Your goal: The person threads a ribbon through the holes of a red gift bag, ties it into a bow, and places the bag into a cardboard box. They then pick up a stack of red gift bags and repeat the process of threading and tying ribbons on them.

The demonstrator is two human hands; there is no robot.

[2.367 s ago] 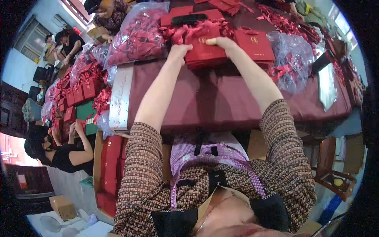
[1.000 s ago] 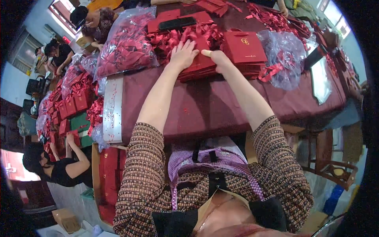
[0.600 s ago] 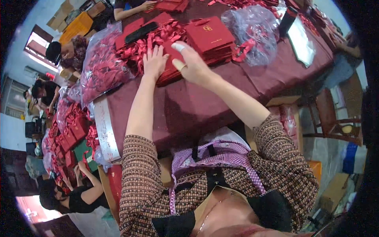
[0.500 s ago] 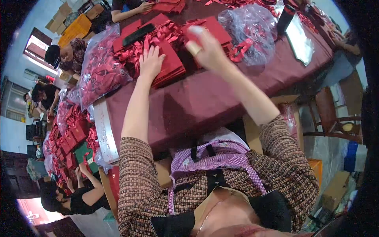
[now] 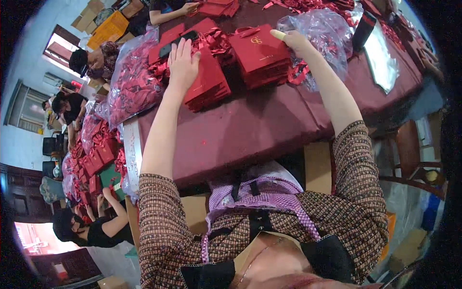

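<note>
Dark maroon cloth (image 5: 269,125) covers the long table in front of you, crowded with red gift bags, ribbon and clear plastic sacks. Your left hand (image 5: 183,60) lies flat, fingers together and stretched out, pressing on the left stack of flat red bags (image 5: 204,82) — its long side runs away from you, tilted to the left. Your right hand (image 5: 296,43) grips the far right edge of the right stack of red bags (image 5: 260,55), thumb on top, the other fingers hidden behind it. A clear plastic bag of ribbon (image 5: 322,33) sits just beyond that hand — the two stacks lie close together between your hands
</note>
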